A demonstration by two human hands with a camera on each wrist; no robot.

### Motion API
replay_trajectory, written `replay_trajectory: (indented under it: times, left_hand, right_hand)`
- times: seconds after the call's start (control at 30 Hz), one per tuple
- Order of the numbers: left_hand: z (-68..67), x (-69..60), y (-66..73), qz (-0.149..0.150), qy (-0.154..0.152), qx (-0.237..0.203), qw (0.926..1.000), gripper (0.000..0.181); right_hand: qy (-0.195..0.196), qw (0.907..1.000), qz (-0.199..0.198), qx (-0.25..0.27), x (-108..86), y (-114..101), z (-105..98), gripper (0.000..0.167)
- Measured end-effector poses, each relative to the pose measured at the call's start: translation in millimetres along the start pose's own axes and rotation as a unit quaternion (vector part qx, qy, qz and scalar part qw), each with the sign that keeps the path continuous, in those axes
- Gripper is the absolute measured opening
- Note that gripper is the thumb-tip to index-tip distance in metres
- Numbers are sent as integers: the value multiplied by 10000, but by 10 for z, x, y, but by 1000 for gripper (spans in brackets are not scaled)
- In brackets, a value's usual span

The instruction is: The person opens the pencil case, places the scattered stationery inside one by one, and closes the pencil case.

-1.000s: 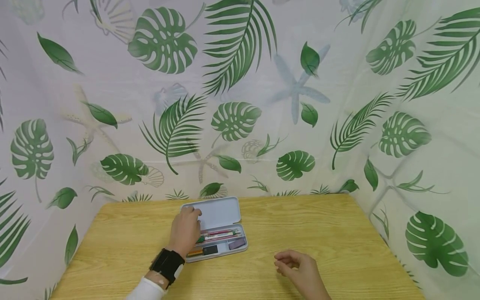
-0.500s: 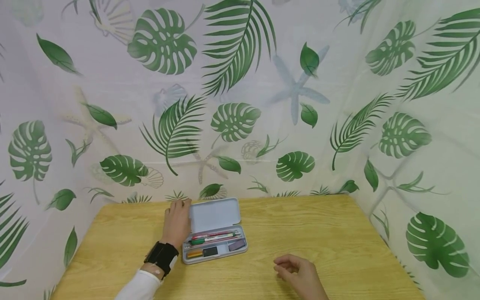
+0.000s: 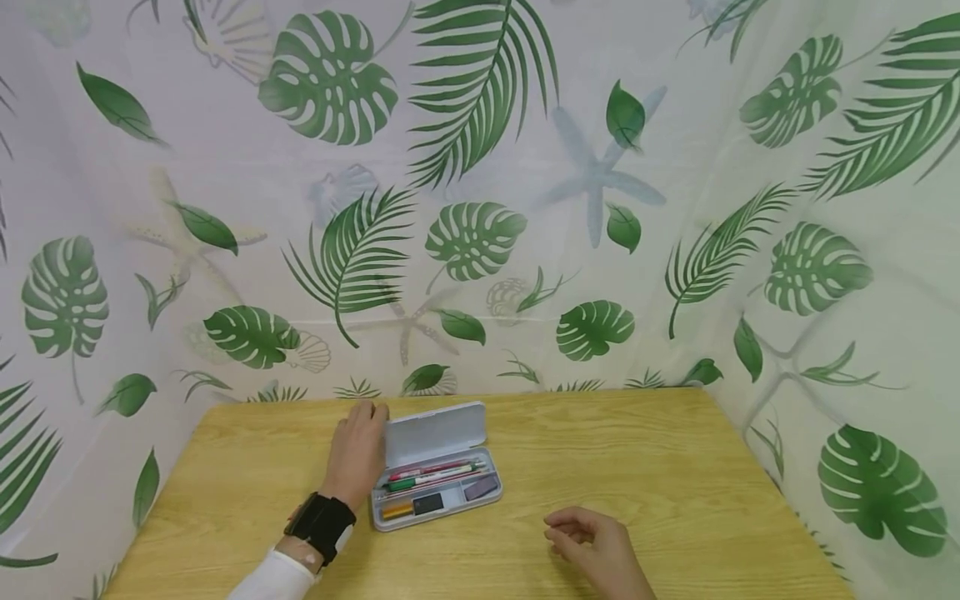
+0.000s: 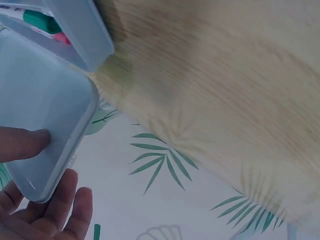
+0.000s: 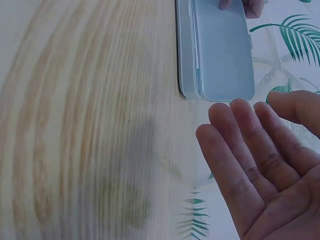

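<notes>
A light blue-grey pencil case stands open at the table's middle-left, its lid (image 3: pixel 435 437) raised at the back. My left hand (image 3: pixel 356 454) pinches the lid's left end; in the left wrist view the thumb (image 4: pixel 30 142) presses its inner face and the other fingers lie behind it. Inside the case's tray (image 3: pixel 453 500) are a green-and-white pen (image 3: pixel 427 478) and several slim pencils or pens. A purple-grey block (image 3: pixel 482 488) and an orange-and-black piece (image 3: pixel 427 503) fill front compartments. My right hand (image 3: pixel 603 542) hovers by the front right, holding nothing, fingers loosely bent.
The wood-grain table (image 3: pixel 600 450) extends on both sides of the case. A leaf-printed white cloth (image 3: pixel 480 167) hangs behind and at both sides, meeting the table's back edge. A black wrist strap (image 3: pixel 324 525) is on the left wrist.
My left hand has moved from over the case to the lid's left end and taken hold of it. The lid has tilted up slightly. The right hand stays nearly still.
</notes>
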State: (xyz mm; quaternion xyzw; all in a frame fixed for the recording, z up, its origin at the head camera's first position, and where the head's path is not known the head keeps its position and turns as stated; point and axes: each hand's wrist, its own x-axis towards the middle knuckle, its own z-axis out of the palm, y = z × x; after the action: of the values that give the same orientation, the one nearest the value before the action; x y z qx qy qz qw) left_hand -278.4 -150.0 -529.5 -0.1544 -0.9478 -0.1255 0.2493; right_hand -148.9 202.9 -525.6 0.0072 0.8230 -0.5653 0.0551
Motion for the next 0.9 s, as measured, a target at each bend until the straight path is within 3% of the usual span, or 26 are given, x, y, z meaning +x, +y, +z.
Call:
replay_trajectory:
  times: [0.17,0.37,0.6,0.77,0.9]
  left_hand:
    - [-56,-121,112,101,-542,-252,9982,32]
    - [-165,-321,260,382,-1171,-249,9921,42]
    - [-242,-530,382,485,-2021,-519,9768,43]
    - [-182,-577,417,478,-1912,-447,9794,41]
    - [-131,-608,453,395,-1893,-280,9807,44]
  right_hand:
    - [-45,10000,20,-13,7,-26,26,21]
    - [-47,9999,124,-102,25,-51,37,21]
    - [-85,9997,-46,-217,38,-77,40,20]
    - [-112,9950,-564,-811,115,-149,93,15]
    - [-193,9762,-1250,-1761,218,-235,242,16]
